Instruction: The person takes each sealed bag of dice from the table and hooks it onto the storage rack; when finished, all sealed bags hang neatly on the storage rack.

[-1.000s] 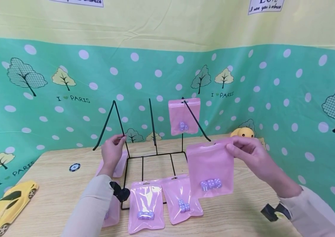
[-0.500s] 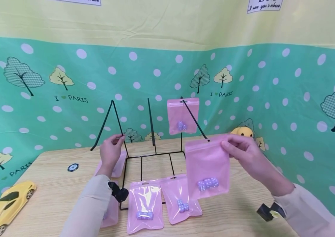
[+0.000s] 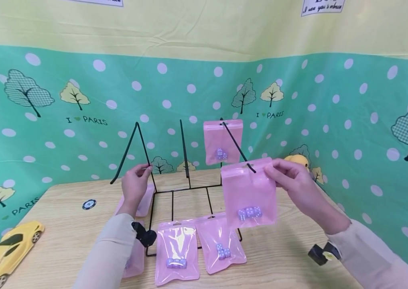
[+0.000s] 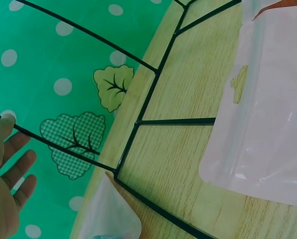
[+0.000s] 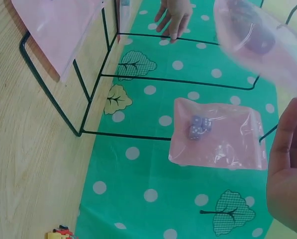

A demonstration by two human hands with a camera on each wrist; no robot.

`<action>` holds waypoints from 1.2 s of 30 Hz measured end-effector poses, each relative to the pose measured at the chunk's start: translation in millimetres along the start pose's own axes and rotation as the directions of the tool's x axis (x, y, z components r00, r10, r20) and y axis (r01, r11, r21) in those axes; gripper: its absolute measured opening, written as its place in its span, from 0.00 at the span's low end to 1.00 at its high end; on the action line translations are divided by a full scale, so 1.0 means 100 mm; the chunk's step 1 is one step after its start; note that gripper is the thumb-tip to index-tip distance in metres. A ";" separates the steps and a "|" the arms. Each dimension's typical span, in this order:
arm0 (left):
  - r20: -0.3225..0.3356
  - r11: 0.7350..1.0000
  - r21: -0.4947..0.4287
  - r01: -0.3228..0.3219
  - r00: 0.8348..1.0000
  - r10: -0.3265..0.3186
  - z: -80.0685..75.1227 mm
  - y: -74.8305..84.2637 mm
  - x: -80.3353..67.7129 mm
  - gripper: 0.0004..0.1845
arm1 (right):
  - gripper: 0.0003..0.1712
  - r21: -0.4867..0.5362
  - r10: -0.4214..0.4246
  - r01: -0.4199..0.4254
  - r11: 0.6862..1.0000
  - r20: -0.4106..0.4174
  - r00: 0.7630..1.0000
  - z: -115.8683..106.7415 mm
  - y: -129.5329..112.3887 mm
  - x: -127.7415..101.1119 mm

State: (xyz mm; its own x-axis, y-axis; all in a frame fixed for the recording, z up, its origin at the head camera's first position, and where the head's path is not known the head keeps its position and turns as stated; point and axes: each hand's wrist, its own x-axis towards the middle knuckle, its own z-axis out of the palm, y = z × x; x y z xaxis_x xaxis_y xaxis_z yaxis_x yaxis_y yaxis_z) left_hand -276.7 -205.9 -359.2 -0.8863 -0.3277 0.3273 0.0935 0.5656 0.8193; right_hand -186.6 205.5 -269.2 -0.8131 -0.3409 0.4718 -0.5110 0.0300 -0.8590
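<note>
My right hand [image 3: 297, 184] pinches the top right corner of a pink zip bag [image 3: 250, 190] holding three purple dice [image 3: 250, 212]. The tip of the right front hook [image 3: 253, 169] of a black wire display rack [image 3: 190, 188] shows in front of this bag, right at its hanging hole. Farther back on that hook hangs another pink bag [image 3: 214, 138] with dice. With thumb and forefinger, my left hand [image 3: 135, 186] grips the rack's left upright; in the left wrist view its other fingers [image 4: 21, 169] are spread loosely below the rod.
Two pink dice bags [image 3: 177, 241] [image 3: 218, 230] lie in front, over the rack's base. More bags [image 3: 146, 202] are partly hidden by the left arm. A yellow toy car [image 3: 12, 253] and a poker chip [image 3: 89, 204] are at left; a yellow toy [image 3: 299, 161] sits behind the right hand.
My right hand has moved left and slightly up with its bag, and the hook tip now overlaps the bag's top. The left hand keeps its grip on the upright.
</note>
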 end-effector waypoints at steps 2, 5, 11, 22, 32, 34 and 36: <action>-0.001 1.000 -0.003 -0.001 1.000 0.001 0.00 0.00 0.00 0.17 | 0.10 -0.051 0.030 -0.032 0.998 -0.041 0.999 0.01 0.01 0.02; -0.002 1.000 -0.010 -0.003 1.000 0.003 0.00 0.01 -0.01 0.16 | 0.09 -0.111 0.056 -0.065 0.992 -0.087 0.995 0.01 0.02 0.07; -0.001 1.000 -0.018 -0.007 1.000 0.007 -0.01 0.02 -0.01 0.16 | 0.11 -0.187 0.069 -0.100 0.977 -0.162 0.984 0.04 0.07 0.21; 0.010 1.000 -0.014 0.002 1.000 -0.002 -0.01 0.00 0.00 0.17 | 0.17 -0.231 0.037 -0.085 0.969 -0.205 0.978 0.10 0.18 0.47; 0.020 1.000 -0.020 0.007 1.000 -0.007 -0.02 0.00 0.00 0.16 | 0.20 -0.288 0.059 -0.113 0.951 -0.190 0.980 0.08 0.25 0.70; 0.021 1.000 -0.021 0.005 1.000 -0.005 -0.03 -0.01 0.01 0.16 | 0.20 -0.289 0.069 -0.122 0.950 -0.187 0.980 0.08 0.25 0.74; 0.022 1.000 -0.024 0.003 1.000 -0.003 -0.03 -0.02 0.01 0.16 | 0.21 -0.291 0.083 -0.136 0.947 -0.186 0.979 0.08 0.25 0.78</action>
State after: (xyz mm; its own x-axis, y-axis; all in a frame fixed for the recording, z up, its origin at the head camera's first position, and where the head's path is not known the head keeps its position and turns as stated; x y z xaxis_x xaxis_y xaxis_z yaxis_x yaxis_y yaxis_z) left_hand -276.7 -209.6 -358.8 -0.8963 -0.3127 0.3145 0.1012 0.5464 0.8314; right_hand -260.5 172.0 -255.3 -0.8905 -0.1563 0.4274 -0.4546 0.3482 -0.8198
